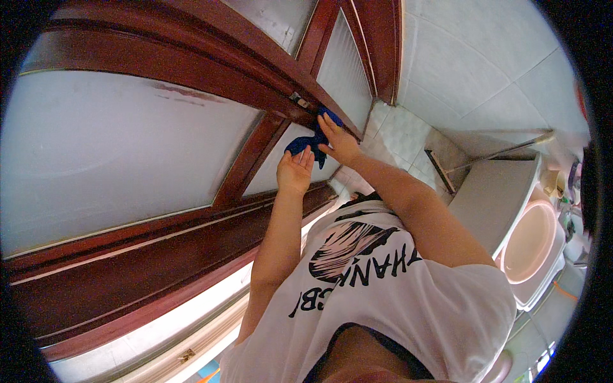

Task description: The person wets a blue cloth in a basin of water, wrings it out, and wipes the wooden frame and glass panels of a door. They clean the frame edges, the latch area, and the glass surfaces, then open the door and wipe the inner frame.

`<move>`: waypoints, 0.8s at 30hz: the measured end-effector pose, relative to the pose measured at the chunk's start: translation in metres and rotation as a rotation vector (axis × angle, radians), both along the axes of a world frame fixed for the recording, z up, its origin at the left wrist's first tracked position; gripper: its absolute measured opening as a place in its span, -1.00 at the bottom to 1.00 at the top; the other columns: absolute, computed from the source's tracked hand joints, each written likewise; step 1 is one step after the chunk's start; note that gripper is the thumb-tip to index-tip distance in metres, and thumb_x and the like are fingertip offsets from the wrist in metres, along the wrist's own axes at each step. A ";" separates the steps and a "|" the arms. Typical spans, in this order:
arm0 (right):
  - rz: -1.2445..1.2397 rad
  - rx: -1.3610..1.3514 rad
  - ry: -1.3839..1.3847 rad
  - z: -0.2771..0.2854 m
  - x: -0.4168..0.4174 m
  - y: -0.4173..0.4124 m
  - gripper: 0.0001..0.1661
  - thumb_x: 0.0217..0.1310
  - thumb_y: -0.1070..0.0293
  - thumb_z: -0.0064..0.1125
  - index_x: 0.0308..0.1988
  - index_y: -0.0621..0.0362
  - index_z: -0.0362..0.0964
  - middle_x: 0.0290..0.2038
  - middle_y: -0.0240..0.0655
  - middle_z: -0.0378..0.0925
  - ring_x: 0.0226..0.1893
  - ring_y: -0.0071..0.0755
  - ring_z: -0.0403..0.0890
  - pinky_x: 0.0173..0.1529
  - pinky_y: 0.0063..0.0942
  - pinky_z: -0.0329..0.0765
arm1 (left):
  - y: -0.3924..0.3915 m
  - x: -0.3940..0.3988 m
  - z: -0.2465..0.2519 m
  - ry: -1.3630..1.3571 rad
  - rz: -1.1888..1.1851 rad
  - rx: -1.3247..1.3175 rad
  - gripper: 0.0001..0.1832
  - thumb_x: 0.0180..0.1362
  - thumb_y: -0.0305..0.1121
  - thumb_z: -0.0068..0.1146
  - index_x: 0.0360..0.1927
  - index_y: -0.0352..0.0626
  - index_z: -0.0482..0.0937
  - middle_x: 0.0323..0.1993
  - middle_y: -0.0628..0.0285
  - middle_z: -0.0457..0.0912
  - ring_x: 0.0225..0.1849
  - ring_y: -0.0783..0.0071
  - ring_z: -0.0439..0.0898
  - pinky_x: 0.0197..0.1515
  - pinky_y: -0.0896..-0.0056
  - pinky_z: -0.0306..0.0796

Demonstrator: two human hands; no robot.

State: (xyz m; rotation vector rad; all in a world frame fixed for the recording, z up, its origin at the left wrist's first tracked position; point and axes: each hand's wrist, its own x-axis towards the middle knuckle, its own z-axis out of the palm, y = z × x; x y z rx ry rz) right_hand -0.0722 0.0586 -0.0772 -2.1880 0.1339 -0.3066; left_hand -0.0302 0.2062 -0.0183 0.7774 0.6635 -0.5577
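A dark blue cloth [306, 143] is bunched against a reddish-brown door [191, 67] with frosted glass panels. My right hand [339, 140] presses one part of the cloth onto the door's edge, fingers laid flat over it just below a metal latch plate [300, 99]. Lower and to the left, my left hand [294, 171] has its palm turned up and its fingertips at the cloth's loose part. Some of the cloth hangs between the two hands. How firmly the left fingers grip is partly hidden.
At the right, a squeegee [443, 172] with a long handle leans by a tiled wall [459, 62]. A pink basin [530, 242] rests on a white surface beside a grey panel [493, 201]. Pale floor tiles [400, 139] show past the door, and a ribbed glass panel [346, 72] stands behind it.
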 end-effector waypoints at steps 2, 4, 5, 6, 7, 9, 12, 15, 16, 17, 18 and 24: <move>-0.031 0.067 -0.052 -0.002 -0.003 -0.004 -0.12 0.03 0.18 0.08 0.25 0.05 -0.22 0.25 -0.13 -0.08 0.13 -0.06 0.22 0.02 -0.31 0.37 | 0.002 0.001 0.005 -0.055 -0.005 0.038 -0.48 0.22 -0.21 -0.28 0.10 -0.38 -0.02 0.13 0.00 0.11 0.17 0.08 0.20 0.17 0.10 0.17; -0.118 0.116 -0.203 0.006 -0.005 -0.006 -0.17 0.06 0.18 0.06 0.24 0.09 -0.18 0.23 -0.11 -0.02 0.14 -0.04 0.19 0.11 -0.33 0.28 | 0.000 -0.003 0.016 -0.165 -0.022 0.045 -0.46 0.23 -0.19 -0.27 0.13 -0.36 -0.05 0.11 0.01 0.12 0.15 0.12 0.24 0.16 0.15 0.20; -0.146 0.174 -0.236 0.015 -0.002 -0.007 -0.20 0.07 0.19 0.05 0.23 0.10 -0.14 0.22 -0.11 0.00 0.14 -0.04 0.19 0.13 -0.34 0.25 | -0.001 -0.004 0.027 -0.250 -0.033 0.035 -0.44 0.23 -0.18 -0.26 0.16 -0.33 -0.08 0.10 0.02 0.10 0.13 0.14 0.26 0.15 0.19 0.21; -0.171 0.233 -0.271 0.027 0.002 -0.007 -0.23 0.07 0.20 0.04 0.22 0.11 -0.10 0.21 -0.11 0.03 0.15 -0.04 0.19 0.14 -0.35 0.23 | -0.003 -0.006 0.039 -0.336 -0.042 0.025 -0.42 0.23 -0.17 -0.25 0.18 -0.30 -0.11 0.10 0.03 0.09 0.11 0.17 0.28 0.14 0.23 0.23; -0.194 0.295 -0.306 0.040 0.005 -0.005 -0.26 0.08 0.21 0.03 0.21 0.12 -0.06 0.19 -0.10 0.06 0.15 -0.05 0.19 0.16 -0.36 0.20 | -0.005 -0.009 0.047 -0.395 -0.008 0.069 -0.41 0.23 -0.17 -0.25 0.19 -0.28 -0.12 0.08 0.03 0.11 0.10 0.17 0.29 0.14 0.23 0.23; -0.171 0.425 -0.425 0.080 0.010 0.003 -0.36 0.06 0.39 0.02 0.16 0.15 0.07 0.14 -0.11 0.16 0.14 -0.15 0.21 0.17 -0.40 0.15 | -0.008 -0.015 0.065 -0.517 0.065 0.155 -0.41 0.23 -0.17 -0.24 0.20 -0.22 -0.14 0.04 0.04 0.16 0.08 0.16 0.30 0.15 0.23 0.22; -0.063 0.530 -0.497 0.131 0.011 0.012 -0.33 -0.03 0.44 0.08 0.13 0.15 0.10 0.11 -0.11 0.18 0.13 -0.13 0.21 0.17 -0.40 0.14 | -0.011 -0.021 0.081 -0.611 0.050 0.274 -0.37 0.22 -0.18 -0.20 0.23 -0.14 -0.20 -0.01 0.04 0.22 -0.02 0.20 0.36 0.11 0.25 0.26; -0.166 0.224 -0.549 0.111 0.025 0.016 -0.27 -0.07 0.44 0.12 0.15 0.11 0.07 0.13 -0.12 0.15 0.13 -0.09 0.19 0.17 -0.36 0.17 | -0.007 -0.012 0.071 -0.565 -0.026 0.269 -0.37 0.20 -0.16 -0.17 0.21 -0.13 -0.16 -0.06 0.06 0.25 -0.10 0.25 0.39 0.06 0.26 0.30; -0.200 0.235 -0.520 0.102 0.023 0.017 -0.22 -0.10 0.44 0.15 0.16 0.09 0.05 0.14 -0.13 0.13 0.12 -0.04 0.19 0.16 -0.33 0.19 | -0.008 -0.010 0.068 -0.524 -0.032 0.286 -0.39 0.20 -0.15 -0.17 0.20 -0.14 -0.12 -0.07 0.07 0.25 -0.10 0.25 0.39 0.06 0.25 0.29; -0.225 0.220 -0.515 0.095 0.024 0.020 -0.22 -0.11 0.44 0.16 0.16 0.09 0.05 0.14 -0.13 0.14 0.12 -0.05 0.19 0.16 -0.33 0.19 | -0.009 -0.010 0.065 -0.484 -0.038 0.303 -0.40 0.20 -0.14 -0.17 0.19 -0.14 -0.09 -0.08 0.07 0.26 -0.09 0.25 0.38 0.07 0.25 0.29; -0.248 0.206 -0.506 0.089 0.023 0.023 -0.22 -0.11 0.44 0.16 0.16 0.10 0.05 0.14 -0.13 0.14 0.12 -0.05 0.19 0.16 -0.33 0.19 | -0.009 -0.012 0.062 -0.508 -0.078 0.295 -0.41 0.21 -0.14 -0.20 0.20 -0.15 -0.10 -0.10 0.08 0.26 -0.01 0.22 0.33 0.13 0.24 0.23; -0.331 0.339 -0.453 0.063 0.022 0.028 -0.23 -0.05 0.35 0.15 0.17 0.13 0.02 0.11 -0.08 0.16 0.11 -0.01 0.20 0.15 -0.31 0.19 | -0.015 -0.015 0.047 -0.594 -0.237 0.290 -0.43 0.23 -0.13 -0.25 0.21 -0.06 -0.15 0.16 -0.09 0.11 0.17 0.09 0.20 0.20 0.14 0.12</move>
